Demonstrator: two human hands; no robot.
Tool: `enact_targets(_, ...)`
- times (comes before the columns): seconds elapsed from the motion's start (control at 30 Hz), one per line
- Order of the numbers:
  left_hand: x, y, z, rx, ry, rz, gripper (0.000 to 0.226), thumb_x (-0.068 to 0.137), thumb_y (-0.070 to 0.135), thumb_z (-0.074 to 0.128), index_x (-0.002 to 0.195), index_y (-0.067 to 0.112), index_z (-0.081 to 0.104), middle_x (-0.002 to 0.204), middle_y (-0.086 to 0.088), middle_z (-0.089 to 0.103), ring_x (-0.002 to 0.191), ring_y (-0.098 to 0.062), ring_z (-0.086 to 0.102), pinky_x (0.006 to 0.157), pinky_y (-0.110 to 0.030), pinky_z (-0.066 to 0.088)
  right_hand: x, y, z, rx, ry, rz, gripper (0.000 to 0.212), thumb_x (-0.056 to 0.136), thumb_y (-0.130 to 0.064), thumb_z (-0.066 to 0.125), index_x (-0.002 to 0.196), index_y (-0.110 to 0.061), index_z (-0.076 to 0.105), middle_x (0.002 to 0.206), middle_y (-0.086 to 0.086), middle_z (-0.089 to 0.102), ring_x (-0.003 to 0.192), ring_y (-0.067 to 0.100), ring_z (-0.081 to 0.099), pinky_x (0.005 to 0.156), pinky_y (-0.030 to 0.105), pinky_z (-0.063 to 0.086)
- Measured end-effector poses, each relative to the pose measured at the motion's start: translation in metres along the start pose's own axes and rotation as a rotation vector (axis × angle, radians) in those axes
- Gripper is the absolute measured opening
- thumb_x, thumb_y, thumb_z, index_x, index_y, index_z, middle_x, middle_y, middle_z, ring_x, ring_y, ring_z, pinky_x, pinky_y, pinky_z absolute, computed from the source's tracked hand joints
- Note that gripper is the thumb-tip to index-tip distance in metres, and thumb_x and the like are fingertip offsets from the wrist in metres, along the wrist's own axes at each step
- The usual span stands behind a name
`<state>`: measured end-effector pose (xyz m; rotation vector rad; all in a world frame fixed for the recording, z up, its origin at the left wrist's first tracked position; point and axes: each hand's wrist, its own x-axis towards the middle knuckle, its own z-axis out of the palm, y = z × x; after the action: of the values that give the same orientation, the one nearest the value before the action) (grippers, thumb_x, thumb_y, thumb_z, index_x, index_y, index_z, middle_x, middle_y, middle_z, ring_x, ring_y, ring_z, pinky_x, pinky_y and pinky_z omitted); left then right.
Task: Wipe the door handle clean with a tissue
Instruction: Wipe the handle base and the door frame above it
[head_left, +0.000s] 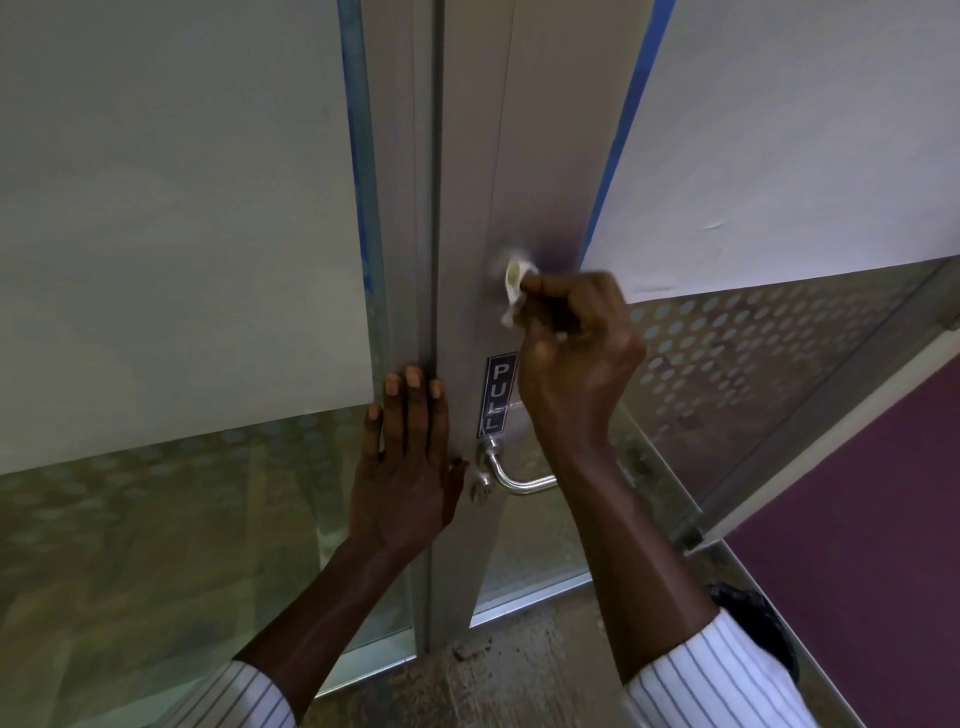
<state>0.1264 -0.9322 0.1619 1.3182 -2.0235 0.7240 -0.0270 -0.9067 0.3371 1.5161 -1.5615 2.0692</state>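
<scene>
1. Nearest the camera, two forearms in striped sleeves reach up and forward; between them lies a patch of rough floor at the foot of the door; a dark watch-like band sits by the right cuff.
2. The left hand lies flat with fingers spread and straight, holding nothing; it presses across the seam where the metal door frame meets the door's own metal stile; its thumb side sits just beside the lock fitting.
3. The door handle, a bent chrome lever, juts from the stile and runs rightward; its far end is hidden behind the right wrist; a small lock cylinder sits just below its root; the space under the lever is open down to the floor.
4. Above the handle a dark label reading PULL is fixed upright on the stile; its right edge is covered by the right hand.
5. The right hand is curled shut, its grip pinching a crumpled white tissue at the fingertips; the tissue is well above the handle, past the label, apparently touching the stile, though blur there makes contact uncertain.
6. Farther off, frosted glass panels edged in blue tape flank the stile; the right panel angles away, with a purple wall beyond its lower edge.
</scene>
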Motion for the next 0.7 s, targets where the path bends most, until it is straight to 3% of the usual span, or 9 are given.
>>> enact_targets(0.1, 0.001, 0.000, -0.001, -0.024, 0.014, -0.009, 0.124, 0.089, 0.054, 0.068, 0.175, 0.002, -0.005, 0.183, -0.024, -0.017, 0.173, -0.038, -0.019, 0.140, -0.048, -0.017, 0.028, -0.015, 0.005, -0.003, 0.033, -0.096, 0.008, 0.090, 0.007, 0.082, 0.098, 0.004, 0.081, 0.095, 0.017, 0.073, 0.082, 0.025, 0.073, 0.069, 0.025, 0.060)
enact_targets(0.23, 0.001, 0.001, 0.002, -0.008, 0.015, -0.007, 0.124, 0.088, 0.053, 0.067, 0.175, 0.001, -0.004, 0.184, -0.025, -0.015, 0.173, -0.039, -0.017, 0.140, -0.049, -0.017, 0.009, -0.003, 0.003, -0.030, -0.024, -0.121, 0.007, 0.090, 0.007, 0.082, 0.093, 0.000, 0.081, 0.091, 0.014, 0.070, 0.078, 0.020, 0.068, 0.069, 0.018, 0.054)
enact_targets(0.37, 0.000, 0.001, 0.005, -0.011, 0.010, 0.003, 0.124, 0.087, 0.053, 0.068, 0.175, 0.001, -0.002, 0.184, -0.026, -0.012, 0.173, -0.040, -0.015, 0.140, -0.051, -0.016, -0.051, 0.033, -0.003, -0.120, -0.174, -0.007, 0.017, 0.084, 0.014, 0.077, 0.081, -0.003, 0.077, 0.085, 0.010, 0.067, 0.072, 0.024, 0.067, 0.061, 0.042, 0.057)
enact_targets(0.47, 0.000, 0.001, 0.004, -0.008, 0.017, -0.001, 0.124, 0.087, 0.053, 0.068, 0.175, 0.000, -0.002, 0.184, -0.026, -0.012, 0.173, -0.040, -0.015, 0.140, -0.051, -0.015, -0.079, 0.049, -0.008, -0.148, -0.230, 0.103, 0.016, 0.083, 0.013, 0.081, 0.084, -0.003, 0.079, 0.088, 0.008, 0.071, 0.074, 0.023, 0.070, 0.060, 0.046, 0.061)
enact_targets(0.57, 0.001, 0.002, 0.001, -0.014, 0.019, 0.003, 0.125, 0.087, 0.052, 0.067, 0.175, 0.001, -0.004, 0.184, -0.026, -0.014, 0.173, -0.040, -0.016, 0.140, -0.050, -0.016, -0.066, 0.040, -0.008, -0.089, -0.184, 0.116, 0.014, 0.086, 0.006, 0.085, 0.088, -0.008, 0.083, 0.088, 0.006, 0.073, 0.075, 0.017, 0.071, 0.061, 0.042, 0.061)
enact_targets(0.7, 0.003, 0.001, -0.004, -0.013, 0.019, 0.003, 0.126, 0.087, 0.052, 0.069, 0.175, 0.000, -0.006, 0.183, -0.026, -0.016, 0.173, -0.040, -0.018, 0.140, -0.050, -0.017, 0.004, 0.005, 0.001, 0.010, -0.031, -0.044, 0.008, 0.089, -0.002, 0.087, 0.095, -0.003, 0.082, 0.091, 0.009, 0.072, 0.076, 0.014, 0.068, 0.065, 0.025, 0.057)
